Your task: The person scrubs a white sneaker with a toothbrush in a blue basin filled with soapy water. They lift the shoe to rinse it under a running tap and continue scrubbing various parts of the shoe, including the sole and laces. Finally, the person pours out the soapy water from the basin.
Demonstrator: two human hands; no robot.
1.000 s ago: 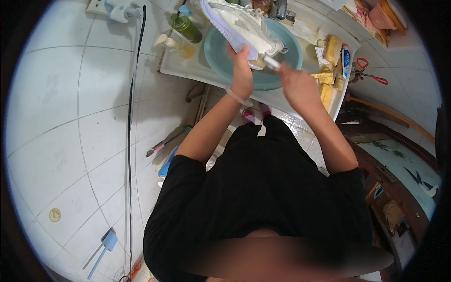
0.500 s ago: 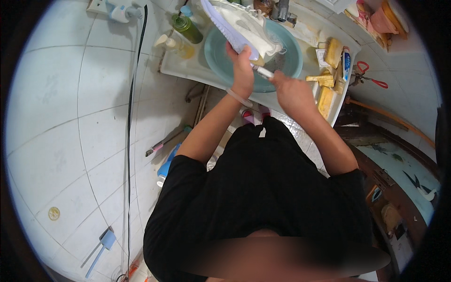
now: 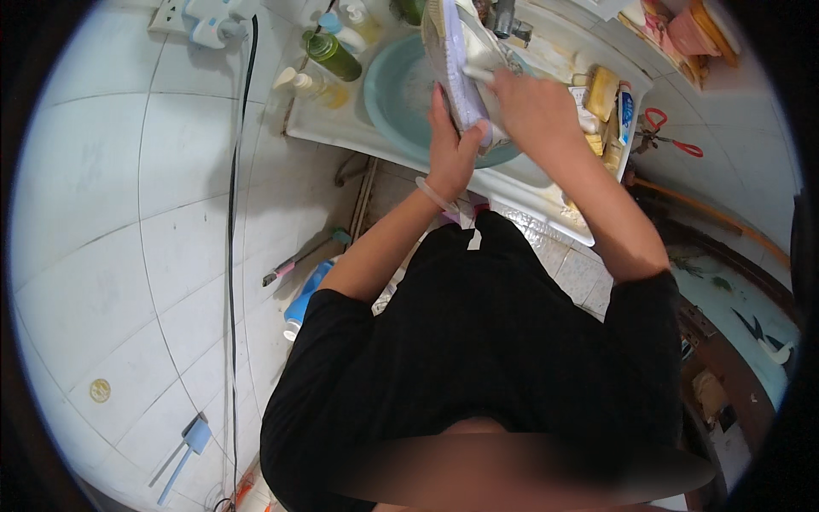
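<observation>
Over a light blue-green basin [image 3: 394, 94] on the sink, my left hand [image 3: 454, 152] grips a white sneaker [image 3: 461, 81] near one end. The sneaker is tilted up, with its pale lavender sole turned to the left. My right hand [image 3: 539, 104] is closed round the white handle of a brush [image 3: 479, 75], held against the sneaker's upper on its right side. The brush's bristles cannot be made out. Cloudy water shows in the basin below.
Pump bottles [image 3: 317, 85] and a green bottle [image 3: 333, 56] stand left of the basin. To the right, yellow soap bars [image 3: 602, 92] and a toothpaste tube [image 3: 626, 115] lie on the ledge. A faucet [image 3: 508, 24] is behind. Red-handled scissors [image 3: 670, 139] hang at right.
The sneaker has turned more upright and shifted right. My right hand has moved up, taking the brush from the sneaker's lower end to its right side.
</observation>
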